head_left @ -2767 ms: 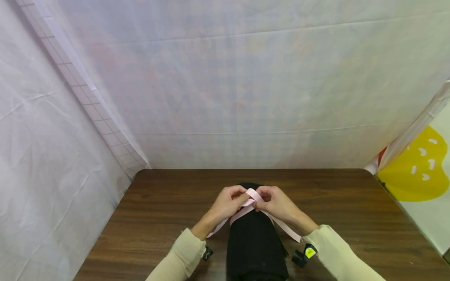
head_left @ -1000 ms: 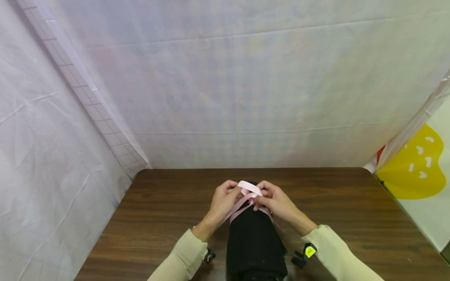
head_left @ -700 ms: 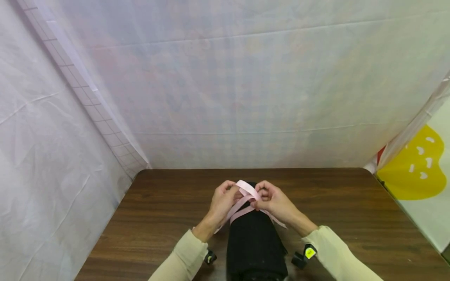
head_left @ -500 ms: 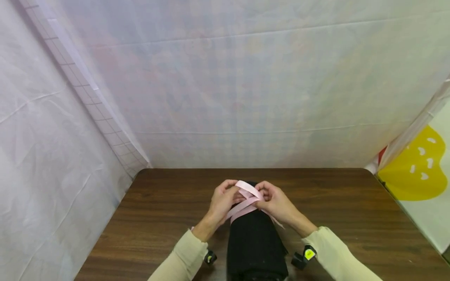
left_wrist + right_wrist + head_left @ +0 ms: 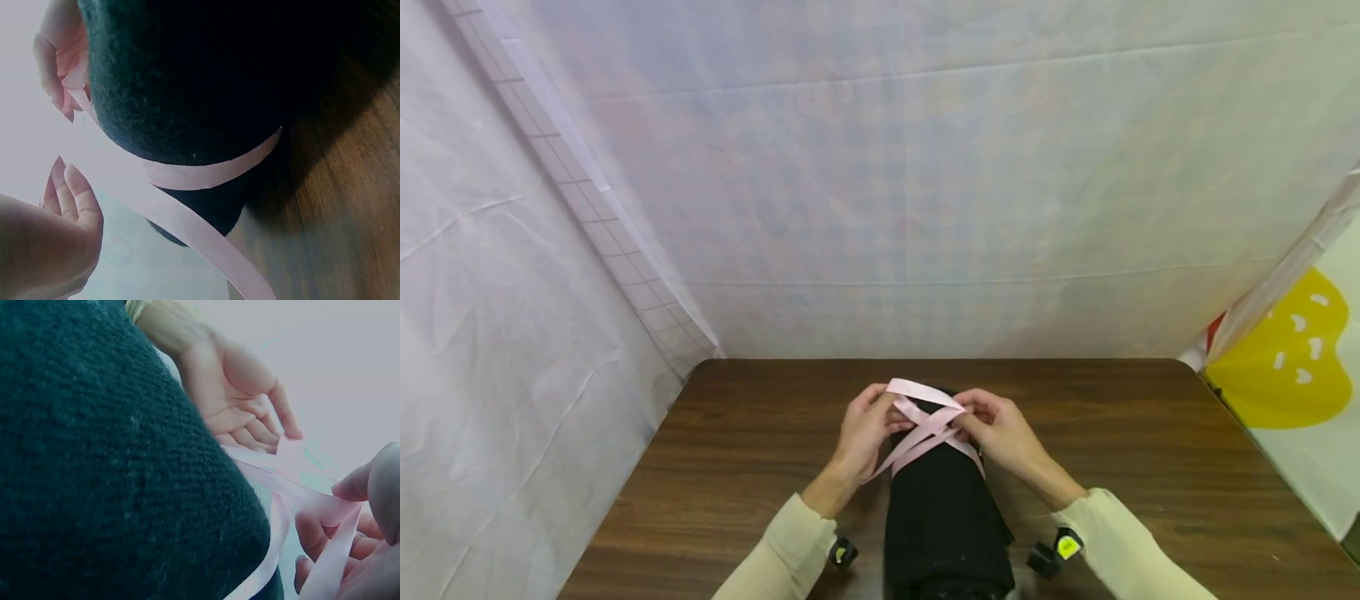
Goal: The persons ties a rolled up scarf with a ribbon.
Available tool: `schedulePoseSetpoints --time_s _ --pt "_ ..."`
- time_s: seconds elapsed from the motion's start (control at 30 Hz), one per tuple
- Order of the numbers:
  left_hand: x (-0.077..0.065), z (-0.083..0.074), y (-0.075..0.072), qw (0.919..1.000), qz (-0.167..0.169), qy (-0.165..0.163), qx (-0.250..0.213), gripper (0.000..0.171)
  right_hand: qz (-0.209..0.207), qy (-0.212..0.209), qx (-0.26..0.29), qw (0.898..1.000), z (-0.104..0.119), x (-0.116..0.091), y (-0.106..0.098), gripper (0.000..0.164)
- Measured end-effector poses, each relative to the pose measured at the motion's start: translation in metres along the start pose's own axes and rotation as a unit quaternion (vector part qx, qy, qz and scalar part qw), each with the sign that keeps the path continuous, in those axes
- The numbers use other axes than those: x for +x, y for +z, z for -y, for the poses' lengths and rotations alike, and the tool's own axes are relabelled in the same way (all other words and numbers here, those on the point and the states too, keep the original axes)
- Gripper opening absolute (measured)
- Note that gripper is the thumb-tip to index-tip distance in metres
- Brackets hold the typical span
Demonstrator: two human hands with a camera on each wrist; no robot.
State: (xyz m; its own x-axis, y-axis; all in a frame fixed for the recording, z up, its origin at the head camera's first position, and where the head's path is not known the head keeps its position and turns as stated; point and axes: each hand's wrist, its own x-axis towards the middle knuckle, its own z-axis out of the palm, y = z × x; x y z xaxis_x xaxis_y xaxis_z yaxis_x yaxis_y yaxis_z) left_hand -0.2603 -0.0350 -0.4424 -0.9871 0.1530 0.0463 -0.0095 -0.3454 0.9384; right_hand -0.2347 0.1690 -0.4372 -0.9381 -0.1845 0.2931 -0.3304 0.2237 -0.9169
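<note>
Pink ribbon (image 5: 931, 426) already circles the black roll (image 5: 947, 525) and crosses on top, apparently not yet fastened — left hand (image 5: 859, 432) and right hand (image 5: 1006, 435) each pinching it.

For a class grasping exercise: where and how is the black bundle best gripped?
Probably around the near part of the black bundle, one palm from each side: it looks thick and rounded there, with both flanks free. The pink ribbon crosses its far part between the left hand and right hand, so gripping there could disturb the strands.
</note>
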Motion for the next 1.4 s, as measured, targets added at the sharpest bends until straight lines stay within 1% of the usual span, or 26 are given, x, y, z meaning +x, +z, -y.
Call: schedulePoseSetpoints --time_s 0.13,0.23,0.43,0.6,0.73,0.93,1.17,1.23,1.3,1.4 --pt "0.000 -0.001 -0.005 1.0000 -0.008 0.000 0.000 0.017 -0.008 0.008 0.005 1.000 -0.003 -0.002 -0.004 0.017" --pt "-0.001 -0.002 -0.009 0.9999 -0.014 -0.003 -0.004 0.015 -0.011 0.012 0.011 1.000 -0.004 -0.003 -0.008 0.018" --pt "-0.004 -0.005 -0.019 0.9995 -0.022 -0.005 -0.024 0.017 -0.014 0.004 0.005 1.000 -0.005 -0.005 -0.016 0.020" --pt "-0.008 -0.008 -0.026 0.9993 -0.025 -0.010 -0.027 0.028 -0.025 -0.008 0.008 1.000 -0.004 -0.007 -0.019 0.021" --pt "-0.009 -0.010 -0.030 0.9992 -0.026 -0.012 -0.027 0.034 -0.040 -0.008 0.023 0.999 -0.003 -0.007 -0.020 0.021" --pt "-0.009 -0.011 -0.036 0.9989 -0.032 -0.018 -0.031 0.034 -0.060 -0.006 0.050 0.997 -0.004 -0.008 -0.022 0.024" --pt "-0.010 -0.013 -0.046 0.9987 -0.038 -0.023 -0.025 0.037 -0.057 -0.002 0.044 0.997 -0.006 -0.009 -0.032 0.031" --pt "-0.011 -0.014 -0.048 0.9986 -0.039 -0.023 -0.026 0.037 -0.057 0.002 0.046 0.997 -0.007 -0.010 -0.035 0.030" --pt "-0.012 -0.014 -0.050 0.9985 -0.039 -0.023 -0.029 0.037 -0.058 0.008 0.055 0.997 -0.008 -0.011 -0.039 0.029" --pt "-0.013 -0.015 -0.053 0.9982 -0.041 -0.025 -0.036 0.038 -0.059 0.012 0.086 0.994 -0.008 -0.012 -0.043 0.024"
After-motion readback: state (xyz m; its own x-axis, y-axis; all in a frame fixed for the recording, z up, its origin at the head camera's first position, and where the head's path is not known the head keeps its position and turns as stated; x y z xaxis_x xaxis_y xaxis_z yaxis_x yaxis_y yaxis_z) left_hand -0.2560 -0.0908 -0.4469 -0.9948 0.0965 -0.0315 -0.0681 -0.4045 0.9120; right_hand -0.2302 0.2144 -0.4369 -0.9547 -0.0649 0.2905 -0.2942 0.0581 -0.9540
